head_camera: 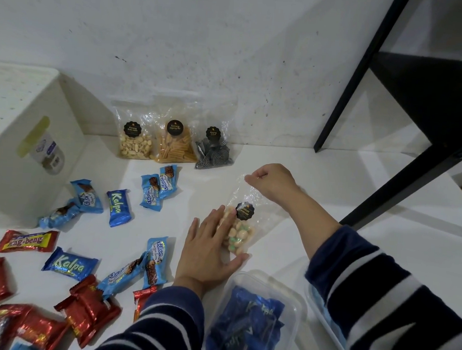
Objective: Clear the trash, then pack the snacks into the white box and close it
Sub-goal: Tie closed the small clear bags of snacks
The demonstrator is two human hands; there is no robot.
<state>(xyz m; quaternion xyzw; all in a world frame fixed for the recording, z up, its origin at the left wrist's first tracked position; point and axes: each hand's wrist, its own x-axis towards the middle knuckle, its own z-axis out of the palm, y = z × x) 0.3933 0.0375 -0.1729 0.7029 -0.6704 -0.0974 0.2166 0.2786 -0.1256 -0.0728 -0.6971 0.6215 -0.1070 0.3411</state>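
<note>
Right hand (271, 181) pinches the top edge of the clear biscuit bag (241, 229). Left hand (209, 248) lies flat, fingers straight, pressing the bag's biscuit end onto the white table (332, 186). Bag sits just beyond the clear tub (256, 319) holding blue wrappers. White box (23, 140) stands far left, well apart. Three snack bags (172, 141) lean on the wall.
</note>
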